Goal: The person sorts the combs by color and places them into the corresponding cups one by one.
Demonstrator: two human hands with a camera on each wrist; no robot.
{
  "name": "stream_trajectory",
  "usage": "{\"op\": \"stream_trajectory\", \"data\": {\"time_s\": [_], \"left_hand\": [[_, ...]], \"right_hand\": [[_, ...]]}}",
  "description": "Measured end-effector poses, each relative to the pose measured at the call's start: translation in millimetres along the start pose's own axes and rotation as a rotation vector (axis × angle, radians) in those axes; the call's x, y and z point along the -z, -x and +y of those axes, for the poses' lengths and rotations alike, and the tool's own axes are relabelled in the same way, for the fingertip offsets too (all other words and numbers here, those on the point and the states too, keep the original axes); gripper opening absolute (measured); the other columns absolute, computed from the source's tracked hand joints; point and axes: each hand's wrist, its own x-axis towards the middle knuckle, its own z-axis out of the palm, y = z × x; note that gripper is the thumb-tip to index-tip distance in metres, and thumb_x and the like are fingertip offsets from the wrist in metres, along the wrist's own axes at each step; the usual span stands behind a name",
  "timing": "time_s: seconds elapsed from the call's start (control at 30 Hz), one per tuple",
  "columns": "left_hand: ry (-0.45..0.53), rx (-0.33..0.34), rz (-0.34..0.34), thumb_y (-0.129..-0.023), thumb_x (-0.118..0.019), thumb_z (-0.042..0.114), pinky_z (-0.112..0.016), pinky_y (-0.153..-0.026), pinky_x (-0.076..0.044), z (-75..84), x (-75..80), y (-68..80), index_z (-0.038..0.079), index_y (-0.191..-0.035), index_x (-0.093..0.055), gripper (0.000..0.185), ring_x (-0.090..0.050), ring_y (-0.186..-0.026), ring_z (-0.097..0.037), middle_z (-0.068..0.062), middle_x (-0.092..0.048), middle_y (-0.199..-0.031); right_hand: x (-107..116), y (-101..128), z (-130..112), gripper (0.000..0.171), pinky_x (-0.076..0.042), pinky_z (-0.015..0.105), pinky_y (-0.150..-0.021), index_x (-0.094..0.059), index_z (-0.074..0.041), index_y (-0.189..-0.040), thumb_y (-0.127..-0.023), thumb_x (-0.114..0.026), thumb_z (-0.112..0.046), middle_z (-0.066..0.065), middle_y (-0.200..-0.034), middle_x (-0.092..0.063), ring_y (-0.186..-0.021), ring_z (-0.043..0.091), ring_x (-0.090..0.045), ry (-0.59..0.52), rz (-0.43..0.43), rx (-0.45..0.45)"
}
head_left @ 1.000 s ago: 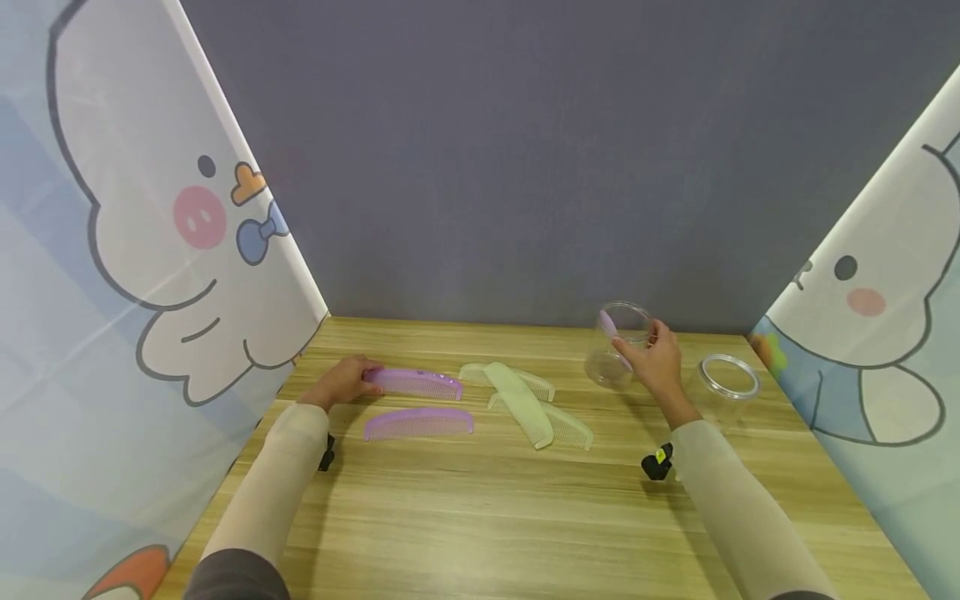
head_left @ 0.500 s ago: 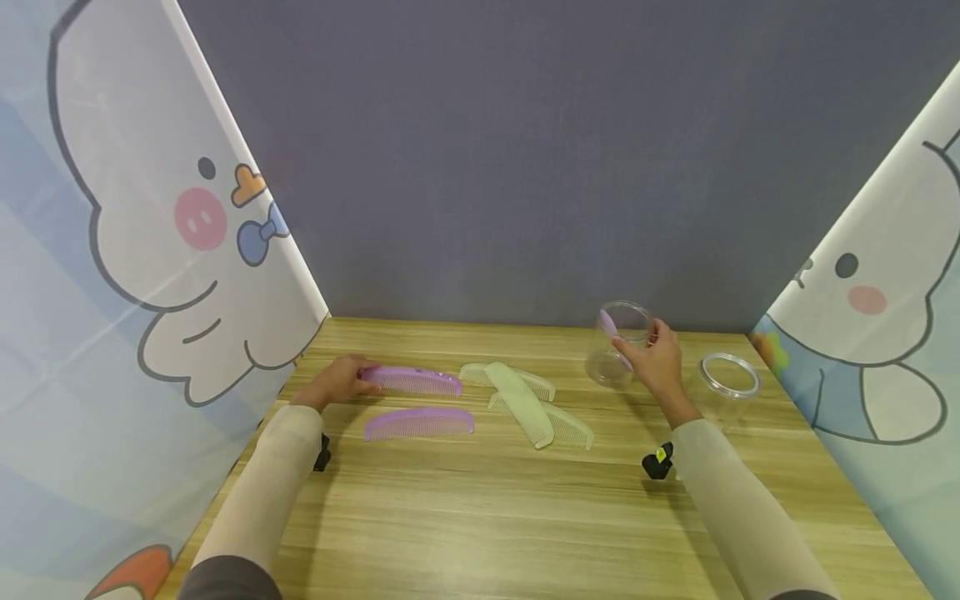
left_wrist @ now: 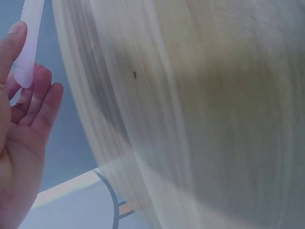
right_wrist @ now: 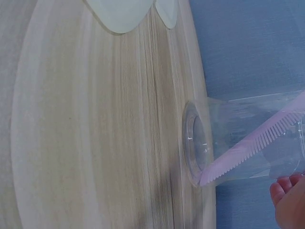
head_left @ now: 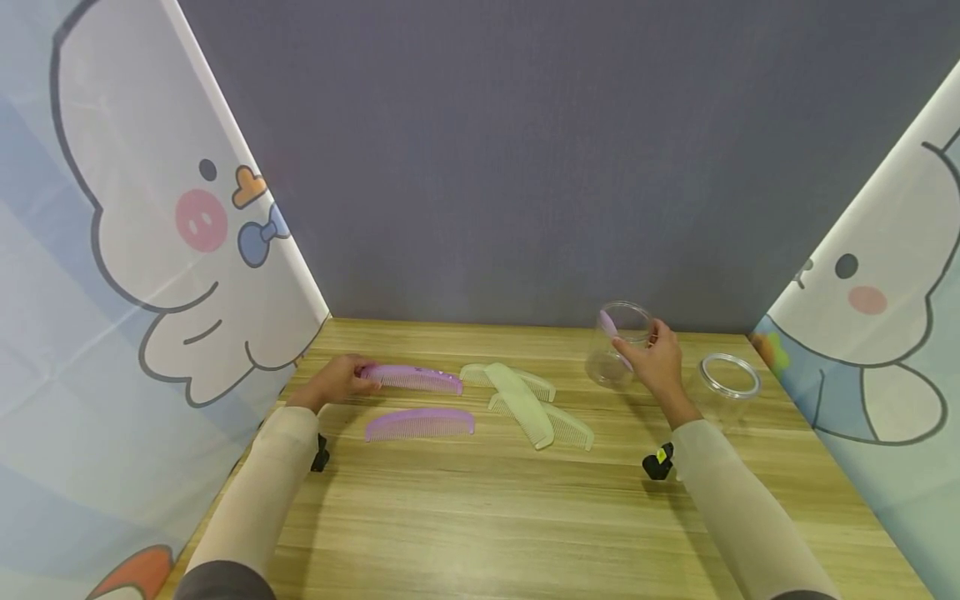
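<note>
Two hands are working on a wooden table [head_left: 480, 517], each wearing a black wrist strap. Nearest the viewer, one purple comb [head_left: 420, 423] is lying flat and untouched, teeth facing the viewer. Just right of it, three pale green combs [head_left: 525, 400] are lying overlapped in a loose pile, mid-table.

Left hand [head_left: 333, 382] is resting on the table at the left end of a second purple comb [head_left: 412, 379], which is lying just behind the first one. Thumb and fingers are pinching that end; the left wrist view is showing the comb tip sitting between thumb and fingertips [left_wrist: 40, 81], fingers only lightly bent. Comb looks to be still on the table.

Right hand [head_left: 656, 362] is sitting farther back on the right, fingers wrapping the side of a clear jar [head_left: 618, 346]. Jar is standing upright on the table near the back wall. A third purple comb [right_wrist: 257, 150] is leaning diagonally inside it, one end down at the jar base, the other poking up at the rim.

Second clear jar [head_left: 727, 387] is standing just right of the right hand, untouched, well apart from the combs.
</note>
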Motion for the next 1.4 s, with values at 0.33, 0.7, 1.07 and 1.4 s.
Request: {"op": "stream_trajectory", "data": {"time_s": [0.33, 0.7, 1.07, 1.4], "left_hand": [[0.016, -0.028, 0.048, -0.088, -0.081, 0.02, -0.022, -0.061, -0.042, 7.4, 3.5, -7.0, 0.001, -0.116, -0.073, 0.035, -0.05, -0.071, -0.011, -0.004, -0.062, -0.082], [0.04, -0.031, 0.066, -0.088, -0.08, 0.012, -0.021, -0.063, -0.047, 15.6, 4.6, -13.6, -0.005, -0.119, -0.07, 0.036, -0.054, -0.074, -0.011, -0.008, -0.068, -0.088], [-0.011, -0.115, 0.117, -0.088, -0.08, 0.018, -0.022, -0.067, -0.048, 29.9, 6.5, -24.9, -0.005, -0.124, -0.069, 0.044, -0.055, -0.077, -0.01, -0.008, -0.07, -0.09], [0.02, -0.12, 0.165, -0.085, -0.084, 0.018, -0.02, -0.069, -0.051, 44.1, 3.2, -35.0, -0.006, -0.12, -0.071, 0.045, -0.058, -0.078, -0.01, -0.009, -0.072, -0.09]], "right_hand": [[0, 0, -1, 0.089, -0.043, 0.059, -0.109, -0.036, 0.004, -0.153, -0.089, -0.077, -0.042, 0.031, -0.145, -0.043, -0.131, 0.047, -0.047, 0.006, 0.005, -0.003], [1, 1, -1, 0.093, -0.042, 0.06, -0.11, -0.032, 0.003, -0.155, -0.089, -0.075, -0.045, 0.032, -0.146, -0.041, -0.132, 0.047, -0.045, 0.016, -0.02, -0.008], [2, 3, -3, 0.091, -0.042, 0.061, -0.11, -0.033, 0.004, -0.154, -0.089, -0.076, -0.044, 0.032, -0.147, -0.041, -0.133, 0.048, -0.045, 0.012, -0.019, -0.004], [2, 3, -4, 0.089, -0.042, 0.061, -0.11, -0.035, 0.005, -0.153, -0.089, -0.076, -0.044, 0.032, -0.146, -0.042, -0.133, 0.047, -0.045, 0.012, -0.01, 0.006]]}}
